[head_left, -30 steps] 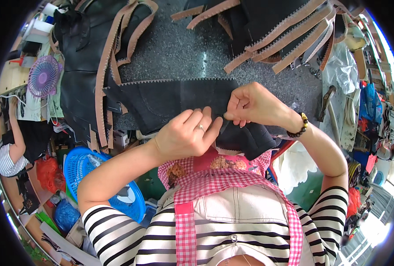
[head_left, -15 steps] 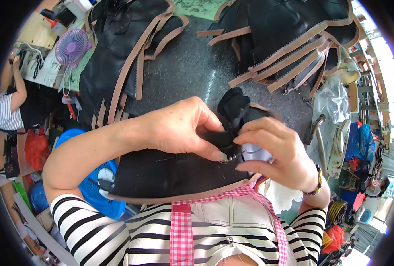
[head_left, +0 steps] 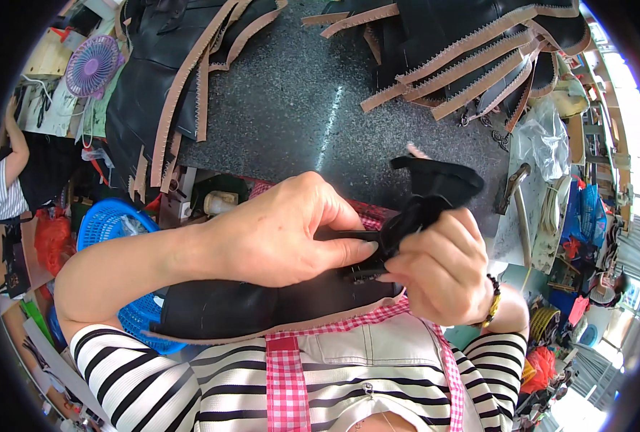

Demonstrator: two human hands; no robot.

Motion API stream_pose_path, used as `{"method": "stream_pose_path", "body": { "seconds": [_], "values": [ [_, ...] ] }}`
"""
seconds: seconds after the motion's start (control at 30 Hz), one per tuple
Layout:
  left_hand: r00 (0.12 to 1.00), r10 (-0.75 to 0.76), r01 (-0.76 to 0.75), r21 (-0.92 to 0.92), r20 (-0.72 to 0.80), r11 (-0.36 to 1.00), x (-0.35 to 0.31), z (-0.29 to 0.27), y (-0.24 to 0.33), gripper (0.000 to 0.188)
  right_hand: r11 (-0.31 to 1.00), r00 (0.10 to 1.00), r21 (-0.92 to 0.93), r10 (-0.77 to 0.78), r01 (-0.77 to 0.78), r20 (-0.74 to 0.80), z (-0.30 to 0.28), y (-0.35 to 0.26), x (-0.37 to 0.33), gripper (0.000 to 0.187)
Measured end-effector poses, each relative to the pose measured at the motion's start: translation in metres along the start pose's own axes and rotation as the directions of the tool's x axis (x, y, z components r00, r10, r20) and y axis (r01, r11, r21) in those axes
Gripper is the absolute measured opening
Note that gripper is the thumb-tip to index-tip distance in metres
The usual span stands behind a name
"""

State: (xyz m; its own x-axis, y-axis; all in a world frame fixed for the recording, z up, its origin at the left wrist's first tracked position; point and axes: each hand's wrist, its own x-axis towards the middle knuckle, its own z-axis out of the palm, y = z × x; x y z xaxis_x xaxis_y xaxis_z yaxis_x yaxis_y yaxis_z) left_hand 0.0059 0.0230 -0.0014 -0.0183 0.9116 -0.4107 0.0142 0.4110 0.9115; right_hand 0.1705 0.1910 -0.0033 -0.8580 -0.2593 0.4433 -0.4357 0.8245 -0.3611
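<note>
Closest in, a striped top and a pink checked apron (head_left: 287, 381) fill the lower edge. Just above the apron lies a black leather piece (head_left: 262, 309) with a tan, saw-toothed edge, draped across the person's front at the near edge of the counter (head_left: 298, 122).

The left hand (head_left: 277, 234) rests on top of this piece, its fingers (head_left: 349, 252) closed in a pinch on the black material at its right end. The right hand (head_left: 442, 270) meets it there, touching it fingertip to fingertip; its fingers are curled tight around a bunched fold of the same leather, which rises above the knuckles as a crumpled black flap (head_left: 435, 183). A beaded bracelet (head_left: 493, 302) sits on the right wrist.

To the left, below the counter, stands a blue plastic basket (head_left: 111, 230).

Farther off, the dark speckled counter carries heaps of black leather pieces with tan trim (head_left: 464, 57) at the upper right and more at the upper left (head_left: 169, 79). A small purple fan (head_left: 92, 65) stands at the far left, near another person in a striped shirt (head_left: 3, 187).
</note>
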Motion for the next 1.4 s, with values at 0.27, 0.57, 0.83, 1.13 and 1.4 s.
{"method": "stream_pose_path", "body": {
  "seconds": [0.27, 0.57, 0.83, 1.13, 1.4],
  "values": [
    [0.998, 0.061, -0.062, -0.046, -0.025, 0.997, -0.001, 0.005, -0.001, 0.019, 0.992, 0.987, -0.111, -0.082, 0.067, -0.137, 0.004, -0.005, -0.010, 0.027],
    [0.995, 0.104, -0.104, -0.004, -0.015, 0.995, -0.006, 0.011, 0.000, 0.017, 0.999, 0.997, -0.041, -0.013, 0.010, -0.079, -0.003, -0.008, -0.007, 0.031],
    [0.966, 0.255, -0.242, 0.227, -0.030, 0.943, -0.010, 0.022, 0.005, 0.016, 0.996, 0.999, -0.085, 0.032, -0.035, -0.038, -0.008, -0.006, 0.003, 0.027],
    [0.979, 0.204, -0.195, 0.224, -0.019, 0.955, -0.004, 0.006, -0.001, 0.024, 0.983, 0.957, 0.180, -0.084, 0.034, 0.277, -0.003, 0.023, 0.014, 0.024],
    [0.995, -0.093, 0.095, 0.051, -0.034, 0.994, -0.009, -0.003, -0.005, 0.016, 0.967, 0.954, 0.213, 0.076, -0.142, 0.290, -0.004, 0.024, 0.025, 0.036]
  ]
}}
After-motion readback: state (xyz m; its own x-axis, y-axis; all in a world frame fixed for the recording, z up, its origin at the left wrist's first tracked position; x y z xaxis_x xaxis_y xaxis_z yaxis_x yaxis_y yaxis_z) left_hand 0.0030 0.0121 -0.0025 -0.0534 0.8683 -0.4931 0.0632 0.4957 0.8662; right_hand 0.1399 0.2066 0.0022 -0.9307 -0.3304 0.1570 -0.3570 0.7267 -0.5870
